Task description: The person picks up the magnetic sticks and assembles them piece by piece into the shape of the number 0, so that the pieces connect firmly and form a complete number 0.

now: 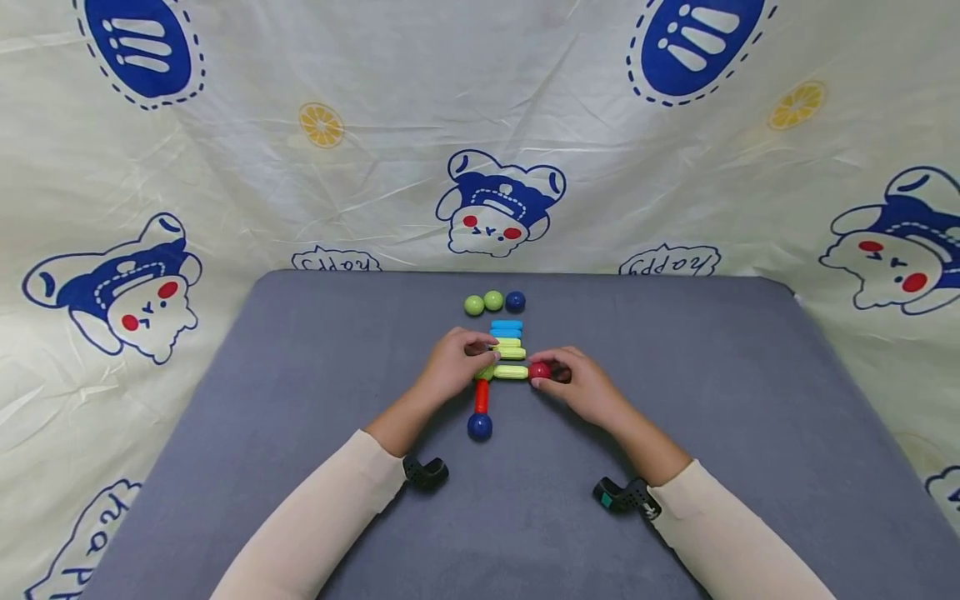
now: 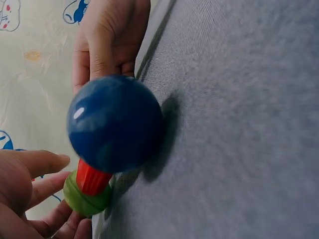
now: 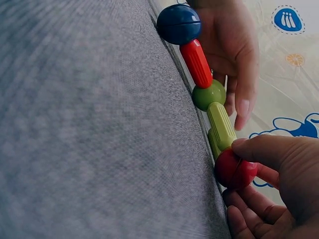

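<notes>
Cloth (image 1: 390,200): pale, printed, hanging at the back.
Table (image 1: 697,375): grey; the L-piece (image 3: 195,62) is near its middle, between the hands.
Left hand (image 1: 457,362): relaxed, fingers loosely about the green ball (image 3: 208,95) with one digit clear of it; no firm grip shows.
Right hand (image 1: 581,383): pinching the red ball (image 1: 538,372) between thumb and fingers.
L-piece: blue ball (image 1: 480,427), red stick (image 1: 482,397), green ball at the corner, yellow stick (image 1: 511,372), red ball.
Spare sticks: two yellow (image 1: 512,353), just beside the left fingertips, contact unclear; two blue (image 1: 506,324) beyond them.
Spare balls: two green (image 1: 492,300) and one blue (image 1: 515,302), behind the sticks.
Joint: red ball meets yellow stick; how deeply it sits cannot be told. Better, probably, to brace the green ball firmly and press straight along the stick; a slanted push could loosen the corner.
</notes>
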Demonstrator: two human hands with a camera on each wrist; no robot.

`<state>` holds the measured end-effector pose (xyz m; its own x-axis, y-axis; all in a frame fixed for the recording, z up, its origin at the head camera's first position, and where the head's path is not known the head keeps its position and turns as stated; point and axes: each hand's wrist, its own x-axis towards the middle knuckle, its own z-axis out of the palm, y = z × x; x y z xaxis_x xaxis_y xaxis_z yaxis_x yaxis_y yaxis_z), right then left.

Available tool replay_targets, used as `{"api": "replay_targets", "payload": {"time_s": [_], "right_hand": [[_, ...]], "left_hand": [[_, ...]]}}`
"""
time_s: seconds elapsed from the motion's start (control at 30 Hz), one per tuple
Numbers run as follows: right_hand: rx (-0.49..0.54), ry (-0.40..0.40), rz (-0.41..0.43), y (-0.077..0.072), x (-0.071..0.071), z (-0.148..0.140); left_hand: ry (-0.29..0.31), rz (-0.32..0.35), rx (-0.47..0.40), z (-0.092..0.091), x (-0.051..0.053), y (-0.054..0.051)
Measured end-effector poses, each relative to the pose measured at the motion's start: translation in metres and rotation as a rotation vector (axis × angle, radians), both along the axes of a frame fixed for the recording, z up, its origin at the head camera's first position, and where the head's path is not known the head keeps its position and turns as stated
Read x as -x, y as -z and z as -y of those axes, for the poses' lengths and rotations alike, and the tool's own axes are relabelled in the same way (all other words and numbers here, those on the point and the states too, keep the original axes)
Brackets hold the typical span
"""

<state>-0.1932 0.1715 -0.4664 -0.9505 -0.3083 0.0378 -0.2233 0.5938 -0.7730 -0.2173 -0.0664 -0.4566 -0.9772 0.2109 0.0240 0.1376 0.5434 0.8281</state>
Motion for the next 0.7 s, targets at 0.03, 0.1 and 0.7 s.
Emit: {"api": "replay_targets", "payload": {"time_s": [0.03,0.1,0.7], "right_hand": [[0.0,-0.003,-0.002,0.001,0.0,0.0],[0.007,-0.007,-0.004,0.002,0.001,0.001],[0.021,-0.019,-0.015,0.005,0.002,-0.001]], "left_hand": [[0.006,0.0,0.015,-0.001,0.001,-0.001],[0.011,-0.003,0.047,-0.004,0.003,-0.001],[0.019,-0.018,0.157,-0.016,0.01,0.001]]}}
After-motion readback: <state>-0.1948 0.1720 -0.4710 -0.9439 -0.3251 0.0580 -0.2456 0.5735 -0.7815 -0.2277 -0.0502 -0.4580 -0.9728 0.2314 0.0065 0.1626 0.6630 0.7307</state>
